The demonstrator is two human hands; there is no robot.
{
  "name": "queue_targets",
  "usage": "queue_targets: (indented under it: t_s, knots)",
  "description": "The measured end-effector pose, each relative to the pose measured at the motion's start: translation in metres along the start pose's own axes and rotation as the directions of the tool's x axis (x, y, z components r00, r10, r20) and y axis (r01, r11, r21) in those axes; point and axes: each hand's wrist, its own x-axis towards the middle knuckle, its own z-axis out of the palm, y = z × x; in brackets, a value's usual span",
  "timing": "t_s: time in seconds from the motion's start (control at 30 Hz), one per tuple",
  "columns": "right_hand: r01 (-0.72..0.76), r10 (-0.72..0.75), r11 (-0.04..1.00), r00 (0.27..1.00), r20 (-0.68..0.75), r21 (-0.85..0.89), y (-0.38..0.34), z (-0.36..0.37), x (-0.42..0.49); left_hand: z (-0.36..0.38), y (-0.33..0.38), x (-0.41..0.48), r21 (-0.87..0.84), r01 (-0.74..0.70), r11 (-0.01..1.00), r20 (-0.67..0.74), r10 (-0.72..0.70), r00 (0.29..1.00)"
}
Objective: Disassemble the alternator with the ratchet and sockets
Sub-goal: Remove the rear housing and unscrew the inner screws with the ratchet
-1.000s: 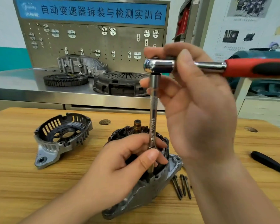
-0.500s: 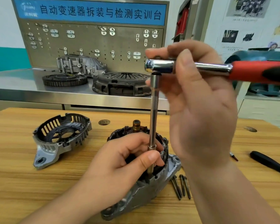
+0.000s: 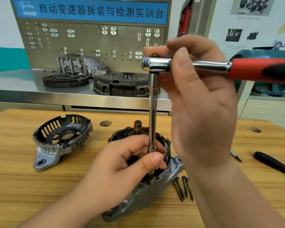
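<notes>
The alternator body [image 3: 155,193], grey housing with the stator and shaft end showing, stands on the wooden bench. A chrome ratchet [image 3: 156,64] with a red and black handle sits level above it, and a long extension bar [image 3: 152,112] runs straight down to the housing's rim. My right hand [image 3: 199,96] pinches the ratchet head between thumb and fingers. My left hand [image 3: 122,168] holds the lower end of the bar, where the socket is hidden, and rests on the alternator. The removed rear cover [image 3: 59,139] lies to the left.
Three long bolts [image 3: 183,188] lie on the bench right of the alternator. A black-handled tool [image 3: 273,163] and a small bit [image 3: 235,156] lie at the right. Behind stands a steel counter [image 3: 15,89] with a flywheel [image 3: 65,80], a clutch cover [image 3: 122,84] and a pegboard.
The ratchet head and my right hand have shifted slightly to the right; the bar stays on the same spot. My left hand has kept its hold.
</notes>
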Motion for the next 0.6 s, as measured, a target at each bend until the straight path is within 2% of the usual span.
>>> queue_targets:
  t_s: [0.03, 0.1, 0.17, 0.2, 0.23, 0.3, 0.37, 0.43, 0.47, 0.5, 0.53, 0.57, 0.6]
  knots:
    - [-0.146, 0.148, 0.978, 0.989, -0.001, 0.148, -0.002, -0.0002, 0.0015, -0.0004, 0.0003, 0.0001, 0.002, -0.008, 1.0, 0.013, 0.008, 1.0]
    - [-0.384, 0.379, 0.812, 0.92, 0.103, 0.44, -0.0015, -0.0032, 0.0039, -0.0006, 0.0016, 0.0011, -0.004, -0.015, 1.0, 0.037, 0.015, 0.999]
    - [-0.482, 0.458, 0.644, 0.865, 0.205, 0.594, -0.0009, -0.0051, 0.0056, -0.0009, 0.002, 0.0019, -0.022, -0.02, 1.0, 0.035, 0.021, 0.999]
    - [-0.495, 0.465, 0.613, 0.856, 0.225, 0.615, -0.0012, -0.0046, 0.0059, -0.0012, 0.0021, 0.0023, -0.022, -0.026, 0.999, 0.027, 0.026, 0.999]
    - [-0.485, 0.453, 0.641, 0.865, 0.216, 0.595, -0.0007, -0.0048, 0.0051, -0.0013, 0.0021, 0.0022, -0.023, -0.028, 0.999, 0.017, 0.029, 0.999]
    - [-0.37, 0.352, 0.828, 0.928, 0.123, 0.421, -0.0021, -0.0035, 0.0028, -0.0017, 0.0015, 0.0017, -0.031, -0.025, 0.999, -0.002, 0.025, 1.0]
    - [-0.097, 0.094, 0.989, 0.995, 0.026, 0.11, -0.0035, -0.0023, 0.0019, -0.0018, 0.0007, 0.0015, -0.036, -0.008, 0.999, -0.008, 0.008, 1.0]
    - [0.176, -0.17, 0.968, 0.984, 0.05, -0.179, -0.0008, -0.0008, -0.0002, -0.0017, -0.0001, 0.0017, -0.025, -0.004, 1.0, -0.004, 0.004, 1.0]
    - [0.224, -0.217, 0.949, 0.975, 0.058, -0.222, 0.0006, -0.0007, -0.0014, -0.0015, -0.0005, 0.0018, -0.009, -0.014, 1.0, -0.005, 0.014, 1.0]
    - [0.175, -0.173, 0.969, 0.985, 0.026, -0.177, 0.0008, -0.0004, -0.0019, -0.0015, -0.0008, 0.0019, 0.002, -0.02, 1.0, -0.007, 0.02, 1.0]
    - [0.053, -0.054, 0.997, 0.998, -0.015, -0.055, -0.0013, 0.0003, -0.0006, -0.0017, -0.0009, 0.0018, 0.003, -0.017, 1.0, -0.01, 0.017, 1.0]
    - [-0.095, 0.096, 0.99, 0.995, -0.01, 0.109, -0.0037, 0.0006, 0.0008, -0.0019, -0.001, 0.0016, -0.008, -0.011, 1.0, -0.009, 0.011, 1.0]
    - [-0.244, 0.243, 0.929, 0.969, 0.041, 0.28, -0.0055, 0.0005, 0.0024, -0.002, -0.0009, 0.0012, -0.028, -0.005, 1.0, 0.001, 0.005, 1.0]
